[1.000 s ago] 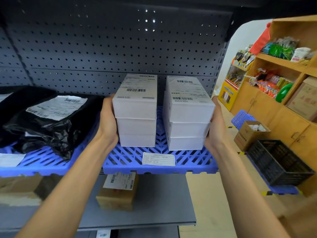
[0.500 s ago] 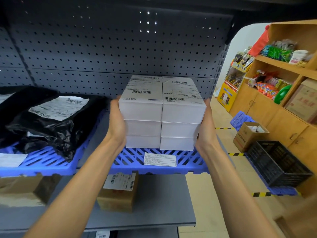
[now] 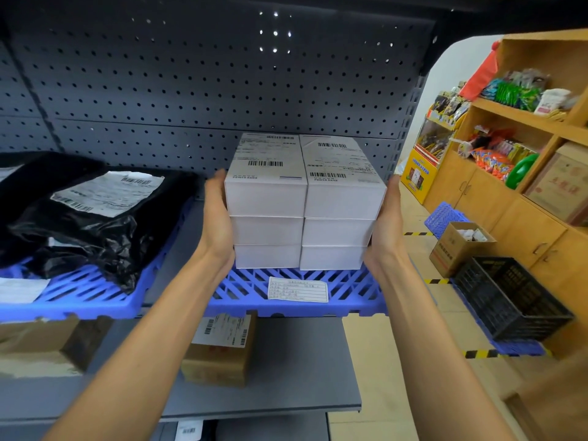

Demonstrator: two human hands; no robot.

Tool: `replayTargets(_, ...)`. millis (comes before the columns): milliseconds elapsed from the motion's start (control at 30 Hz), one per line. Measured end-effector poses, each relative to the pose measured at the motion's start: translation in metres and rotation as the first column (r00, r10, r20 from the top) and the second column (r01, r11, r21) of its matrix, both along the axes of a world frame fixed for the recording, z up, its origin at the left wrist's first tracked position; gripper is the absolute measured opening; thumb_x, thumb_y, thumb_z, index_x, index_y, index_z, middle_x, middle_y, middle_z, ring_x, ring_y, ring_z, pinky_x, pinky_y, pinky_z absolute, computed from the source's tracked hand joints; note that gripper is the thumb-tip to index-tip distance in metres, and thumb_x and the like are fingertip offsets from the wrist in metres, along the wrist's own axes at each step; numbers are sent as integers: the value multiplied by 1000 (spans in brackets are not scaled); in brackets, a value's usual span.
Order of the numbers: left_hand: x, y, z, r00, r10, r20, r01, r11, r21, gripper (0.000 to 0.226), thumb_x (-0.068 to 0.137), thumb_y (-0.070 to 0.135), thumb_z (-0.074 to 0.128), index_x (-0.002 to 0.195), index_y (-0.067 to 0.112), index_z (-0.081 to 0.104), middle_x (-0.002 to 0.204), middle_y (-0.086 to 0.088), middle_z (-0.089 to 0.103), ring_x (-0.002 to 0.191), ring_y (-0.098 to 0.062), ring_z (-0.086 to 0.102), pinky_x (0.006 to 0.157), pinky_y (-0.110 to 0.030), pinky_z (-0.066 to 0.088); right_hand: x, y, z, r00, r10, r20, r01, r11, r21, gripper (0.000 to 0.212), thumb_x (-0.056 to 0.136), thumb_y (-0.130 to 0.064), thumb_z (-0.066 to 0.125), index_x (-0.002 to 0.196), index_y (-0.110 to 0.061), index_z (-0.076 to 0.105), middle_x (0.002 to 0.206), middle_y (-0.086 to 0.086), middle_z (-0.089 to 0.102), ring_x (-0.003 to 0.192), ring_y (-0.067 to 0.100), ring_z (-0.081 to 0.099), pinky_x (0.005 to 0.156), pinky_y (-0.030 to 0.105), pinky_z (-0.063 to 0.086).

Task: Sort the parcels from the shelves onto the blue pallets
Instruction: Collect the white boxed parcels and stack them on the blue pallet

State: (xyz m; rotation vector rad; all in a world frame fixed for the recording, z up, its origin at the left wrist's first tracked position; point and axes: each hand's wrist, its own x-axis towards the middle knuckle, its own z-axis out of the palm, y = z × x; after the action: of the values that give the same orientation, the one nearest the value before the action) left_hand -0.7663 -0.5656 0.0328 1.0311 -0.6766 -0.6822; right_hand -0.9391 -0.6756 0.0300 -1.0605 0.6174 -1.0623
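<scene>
Two stacks of three white boxes each stand side by side, touching, on a blue pallet (image 3: pixel 248 291) on the shelf: the left stack (image 3: pixel 266 205) and the right stack (image 3: pixel 340 211). Shipping labels with barcodes cover the top boxes. My left hand (image 3: pixel 216 218) presses flat against the left stack's outer side, fingers straight. My right hand (image 3: pixel 386 218) presses flat against the right stack's outer side. A paper tag (image 3: pixel 297 289) lies on the pallet in front of the boxes.
A second blue pallet (image 3: pixel 82 297) at left carries black plastic parcels (image 3: pixel 89 218). Brown cardboard parcels (image 3: pixel 219 348) sit on the grey shelf below. At right stand a wooden cabinet (image 3: pixel 525 173), a black crate (image 3: pixel 509 297) and an open carton (image 3: pixel 458 243) on the floor.
My hands pushed the two stacks together; the gap between them has closed and they now touch. The view has shifted slightly.
</scene>
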Motion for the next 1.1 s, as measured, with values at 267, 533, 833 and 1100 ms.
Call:
replayTargets(267,3,-4,-3,1000,4,31,-4,1000,-3,37,103,41,26,101,19,56,96,-3,65,93,-20,58,85,-40,44,7,4,-3,998,-67,15,68,997,-25,50,107,-53,18,99,-37,65,87,-21,76,87,-5,70,81,19,53)
replayTargets(533,-2,-4,-2,998,45,33,-45,999,-11,46,106,36,18,82,29,57,78,11,68,78,-8,60,75,-31,47,9,1,-7,999,-37,39,37,999,6,44,105,-58,26,111,-37,64,136,-3,64,133,17,54,120,45,33)
replayTargets(833,-5,-3,-4,998,31,56,-32,999,13,56,106,46,17,84,40,69,91,14,73,89,-6,64,98,-37,44,2,-11,-12,999,25,-42,-22,998,58,59,97,-73,26,127,-39,64,125,-8,71,125,18,61,113,50,41)
replayTargets(1100,-5,-1,-2,997,37,62,-39,999,24,56,107,42,18,90,34,71,93,5,74,88,-10,68,87,-37,53,3,-19,-15,992,57,-110,-51,997,50,56,100,-66,35,146,-36,49,135,-4,65,131,21,56,116,52,38)
